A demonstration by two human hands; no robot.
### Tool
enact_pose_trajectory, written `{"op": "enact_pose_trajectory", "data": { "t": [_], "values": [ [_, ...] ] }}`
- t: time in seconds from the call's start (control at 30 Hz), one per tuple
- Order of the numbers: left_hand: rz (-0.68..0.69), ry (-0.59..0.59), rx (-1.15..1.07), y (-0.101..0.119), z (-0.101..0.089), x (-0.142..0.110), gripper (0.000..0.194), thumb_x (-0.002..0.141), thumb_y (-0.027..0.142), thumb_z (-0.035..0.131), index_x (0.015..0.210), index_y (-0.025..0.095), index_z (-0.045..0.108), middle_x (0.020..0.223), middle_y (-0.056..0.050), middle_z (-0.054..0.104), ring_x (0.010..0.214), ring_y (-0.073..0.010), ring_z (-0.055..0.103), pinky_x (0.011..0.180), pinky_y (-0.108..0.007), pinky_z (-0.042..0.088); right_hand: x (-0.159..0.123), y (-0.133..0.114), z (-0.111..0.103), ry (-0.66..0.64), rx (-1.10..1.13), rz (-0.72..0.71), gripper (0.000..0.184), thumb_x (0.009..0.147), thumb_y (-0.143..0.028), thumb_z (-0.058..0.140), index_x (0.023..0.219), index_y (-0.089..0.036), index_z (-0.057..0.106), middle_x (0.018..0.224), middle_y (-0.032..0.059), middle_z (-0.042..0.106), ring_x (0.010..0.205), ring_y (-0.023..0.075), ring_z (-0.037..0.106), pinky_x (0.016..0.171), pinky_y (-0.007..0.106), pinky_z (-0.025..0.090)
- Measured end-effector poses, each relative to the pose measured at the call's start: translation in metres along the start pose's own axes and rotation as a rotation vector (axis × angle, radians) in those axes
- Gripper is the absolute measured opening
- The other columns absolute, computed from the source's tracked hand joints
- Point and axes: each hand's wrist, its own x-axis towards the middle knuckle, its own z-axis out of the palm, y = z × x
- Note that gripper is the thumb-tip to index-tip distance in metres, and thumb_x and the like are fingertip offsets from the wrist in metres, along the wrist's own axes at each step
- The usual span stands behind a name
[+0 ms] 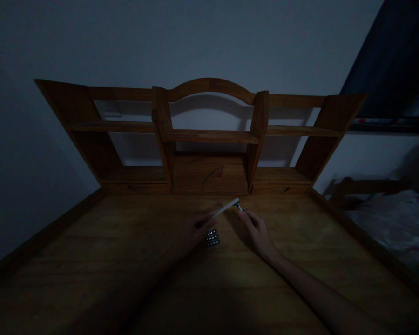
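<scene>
The scene is very dim. My left hand [195,230] is closed round the lower end of a slim white stick-like object [226,208], which slants up to the right over the wooden desk [125,260]. My right hand [256,230] pinches a small metallic piece [239,207] right at the white object's upper tip. A small dark block with pale markings [212,238] lies on the desk, just under my left hand's fingers and between the two hands.
A wooden hutch [209,139] with shelves and an arched top stands at the back of the desk against a pale wall. A raised wooden rim runs along both desk sides. A bed with pale bedding [394,228] lies to the right.
</scene>
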Motion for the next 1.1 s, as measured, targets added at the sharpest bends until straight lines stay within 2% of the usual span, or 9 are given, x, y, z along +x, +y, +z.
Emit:
{"op": "enact_pose_trajectory", "data": {
  "t": [0.23, 0.43, 0.53, 0.7, 0.83, 1.0, 1.1],
  "values": [
    [-0.041, 0.146, 0.054, -0.0061, -0.0014, 0.0024, 0.044, 0.079, 0.046, 0.058, 0.115, 0.022, 0.062, 0.115, -0.003, 0.065, 0.106, -0.0257, 0.060, 0.094, -0.042, 0.046, -0.0005, -0.0025, -0.0023, 0.016, 0.000, -0.010, 0.037, 0.087, -0.048, 0.047, 0.075, -0.016, 0.062, 0.071, 0.0008, 0.058, 0.069, 0.0166, 0.053, 0.061, 0.025, 0.036],
    [0.046, 0.074, 0.062, -0.0040, 0.0002, 0.0016, 0.041, 0.081, 0.045, 0.056, 0.116, 0.026, 0.061, 0.119, -0.001, 0.063, 0.109, -0.0246, 0.058, 0.097, -0.040, 0.044, 0.0001, -0.0013, -0.0020, 0.012, 0.028, 0.003, 0.037, 0.087, -0.048, 0.048, 0.074, -0.017, 0.062, 0.072, 0.0017, 0.059, 0.070, 0.0173, 0.053, 0.063, 0.026, 0.037],
    [0.026, 0.101, 0.059, -0.0028, -0.0009, 0.0014, 0.040, 0.081, 0.045, 0.057, 0.116, 0.025, 0.062, 0.116, -0.002, 0.064, 0.105, -0.0254, 0.060, 0.095, -0.041, 0.045, 0.0001, -0.0023, -0.0031, 0.004, 0.074, 0.013, 0.037, 0.087, -0.048, 0.047, 0.072, -0.017, 0.062, 0.071, 0.0022, 0.058, 0.070, 0.0172, 0.053, 0.064, 0.026, 0.038],
    [0.021, 0.043, 0.041, -0.0009, -0.0022, -0.0002, 0.040, 0.082, 0.043, 0.056, 0.118, 0.024, 0.061, 0.119, -0.002, 0.062, 0.110, -0.0251, 0.057, 0.099, -0.040, 0.043, -0.0019, -0.0045, -0.0045, -0.012, 0.165, 0.083, 0.040, 0.087, -0.050, 0.045, 0.070, -0.018, 0.060, 0.065, 0.0016, 0.054, 0.063, 0.0156, 0.049, 0.055, 0.025, 0.035],
    [0.034, 0.081, 0.035, -0.0006, -0.0019, -0.0009, 0.041, 0.083, 0.044, 0.055, 0.118, 0.022, 0.061, 0.120, -0.003, 0.062, 0.109, -0.0257, 0.058, 0.099, -0.041, 0.043, -0.0028, -0.0070, -0.0060, -0.027, 0.195, 0.118, 0.039, 0.086, -0.051, 0.046, 0.070, -0.018, 0.060, 0.060, 0.0004, 0.050, 0.057, 0.0141, 0.046, 0.050, 0.025, 0.031],
    [0.046, 0.045, 0.038, -0.0018, -0.0021, -0.0007, 0.040, 0.082, 0.043, 0.056, 0.118, 0.025, 0.060, 0.123, -0.001, 0.060, 0.113, -0.0247, 0.055, 0.100, -0.040, 0.041, -0.0027, -0.0061, -0.0048, -0.015, 0.209, 0.091, 0.039, 0.086, -0.049, 0.048, 0.069, -0.017, 0.060, 0.063, 0.0012, 0.051, 0.056, 0.0130, 0.044, 0.048, 0.024, 0.028],
    [0.039, 0.088, 0.047, -0.0046, -0.0017, 0.0009, 0.040, 0.081, 0.043, 0.057, 0.116, 0.024, 0.062, 0.120, -0.002, 0.062, 0.111, -0.0249, 0.057, 0.099, -0.039, 0.042, -0.0017, -0.0011, -0.0028, 0.012, 0.256, 0.105, 0.039, 0.085, -0.051, 0.049, 0.068, -0.016, 0.060, 0.060, 0.0006, 0.050, 0.053, 0.0119, 0.042, 0.046, 0.024, 0.027]
  ]
}}
